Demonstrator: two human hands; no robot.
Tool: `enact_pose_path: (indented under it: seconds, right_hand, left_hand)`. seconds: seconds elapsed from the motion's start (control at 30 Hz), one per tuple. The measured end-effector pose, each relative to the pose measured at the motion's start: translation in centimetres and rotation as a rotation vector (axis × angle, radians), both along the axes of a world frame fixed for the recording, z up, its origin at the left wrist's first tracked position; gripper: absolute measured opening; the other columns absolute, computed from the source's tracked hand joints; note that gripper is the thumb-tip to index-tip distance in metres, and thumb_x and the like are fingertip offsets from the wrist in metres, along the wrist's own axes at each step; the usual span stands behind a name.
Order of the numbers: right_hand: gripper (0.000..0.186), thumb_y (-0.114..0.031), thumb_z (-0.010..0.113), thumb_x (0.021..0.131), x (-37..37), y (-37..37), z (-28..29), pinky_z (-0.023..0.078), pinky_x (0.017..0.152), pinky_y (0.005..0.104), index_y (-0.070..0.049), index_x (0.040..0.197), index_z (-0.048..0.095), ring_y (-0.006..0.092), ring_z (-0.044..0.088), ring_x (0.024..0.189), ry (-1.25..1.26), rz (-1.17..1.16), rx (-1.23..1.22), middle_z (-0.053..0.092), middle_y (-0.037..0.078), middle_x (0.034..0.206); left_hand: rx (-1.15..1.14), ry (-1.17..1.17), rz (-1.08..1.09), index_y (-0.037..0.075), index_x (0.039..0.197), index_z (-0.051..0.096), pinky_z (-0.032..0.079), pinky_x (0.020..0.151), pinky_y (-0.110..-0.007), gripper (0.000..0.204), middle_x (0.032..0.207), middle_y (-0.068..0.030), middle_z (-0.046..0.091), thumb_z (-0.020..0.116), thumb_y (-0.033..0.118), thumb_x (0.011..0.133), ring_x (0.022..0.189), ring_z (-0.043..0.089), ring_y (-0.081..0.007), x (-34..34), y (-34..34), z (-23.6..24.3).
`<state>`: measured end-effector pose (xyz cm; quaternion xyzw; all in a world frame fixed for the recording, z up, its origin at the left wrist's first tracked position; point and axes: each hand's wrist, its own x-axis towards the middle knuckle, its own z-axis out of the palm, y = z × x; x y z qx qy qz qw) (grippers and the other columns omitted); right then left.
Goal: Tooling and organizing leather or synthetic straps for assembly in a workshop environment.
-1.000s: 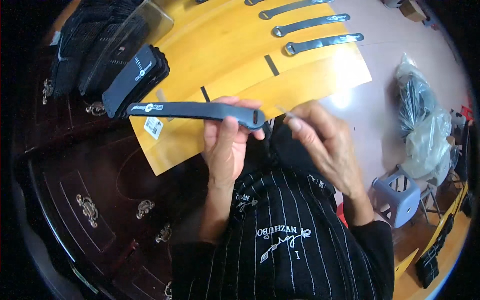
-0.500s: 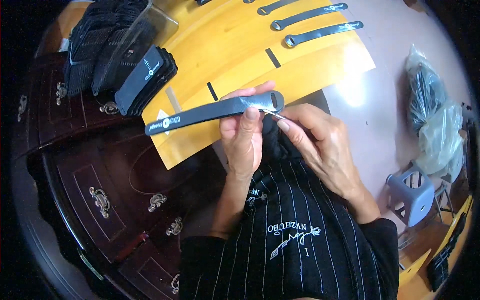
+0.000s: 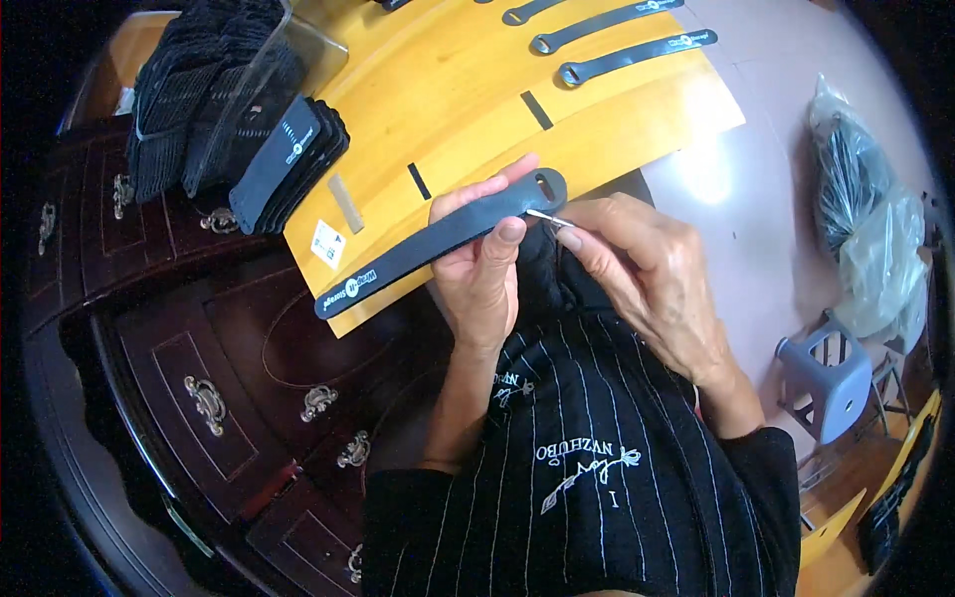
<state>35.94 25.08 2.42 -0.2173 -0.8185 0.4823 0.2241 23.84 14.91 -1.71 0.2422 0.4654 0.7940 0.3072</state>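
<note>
Strap (image 3: 423,247), long and black, is in the left hand (image 3: 479,284), held between the thumb and the fingers, over the near edge of the yellow table (image 3: 448,95). Its wide end, which has a slot, points up and to the right; its narrow end, with white print, points down and to the left. The right hand (image 3: 652,274) pinches a thin silver tool (image 3: 549,218) between thumb and forefinger. The tip of this tool is at the strap's lower edge, near the slot; I cannot tell if it goes in. On the table, a stack of black pieces (image 3: 274,164) lies at the left, and other straps (image 3: 642,59) lie in a row at the far side.
</note>
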Motion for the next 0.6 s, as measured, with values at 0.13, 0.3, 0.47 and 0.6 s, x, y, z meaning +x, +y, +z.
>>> enact_pose_path:
  seconds: [0.13, 0.3, 0.47, 0.6]
  right_hand:
    - [0.017, -0.012, 0.063, 0.087, 0.02, 0.06, 0.1, 0.045, 0.06, 0.0325, 0.002, 0.097, 0.065, 0.025, 0.058, 0.065, 0.013, 0.006, -0.018, 0.061, 0.014, 0.077]
    - [0.016, -0.014, 0.062, 0.087, -0.1, 0.13, -0.11, 0.047, 0.06, 0.0345, -0.001, 0.096, 0.065, 0.0273, 0.06, 0.067, 0.01, 0.001, 0.002, 0.061, 0.013, 0.077]
    - [0.017, -0.016, 0.06, 0.087, -0.09, 0.22, -0.26, 0.05, 0.062, 0.0372, -0.002, 0.094, 0.064, 0.0307, 0.063, 0.073, 0.019, 0.0, -0.005, 0.063, 0.015, 0.08]
    - [0.018, -0.015, 0.06, 0.089, -0.19, 0.14, -0.28, 0.047, 0.061, 0.033, 0.001, 0.095, 0.065, 0.0242, 0.06, 0.069, 0.045, -0.002, -0.116, 0.063, 0.014, 0.078]
  left_hand:
    - [0.043, -0.059, 0.015, 0.001, 0.114, 0.048, 0.048, 0.094, -0.033, 0.035, 0.121, -0.0279, 0.054, 0.067, 0.009, 0.085, 0.109, 0.056, -0.0247, 0.02, 0.05, 0.0]
    - [0.027, -0.038, 0.042, 0.0, 0.112, 0.049, 0.05, 0.091, -0.032, 0.035, 0.118, -0.026, 0.056, 0.068, 0.008, 0.084, 0.107, 0.058, -0.0244, 0.04, 0.17, -0.01]
    - [-0.057, 0.109, 0.042, 0.001, 0.115, 0.047, 0.048, 0.095, -0.043, 0.038, 0.12, -0.026, 0.053, 0.065, 0.02, 0.088, 0.111, 0.056, -0.031, -0.09, 0.04, -0.3]
    - [-0.041, 0.092, 0.076, -0.001, 0.111, 0.049, 0.049, 0.094, -0.038, 0.034, 0.117, -0.0261, 0.056, 0.067, 0.011, 0.085, 0.108, 0.058, -0.0284, -0.12, 0.11, -0.53]
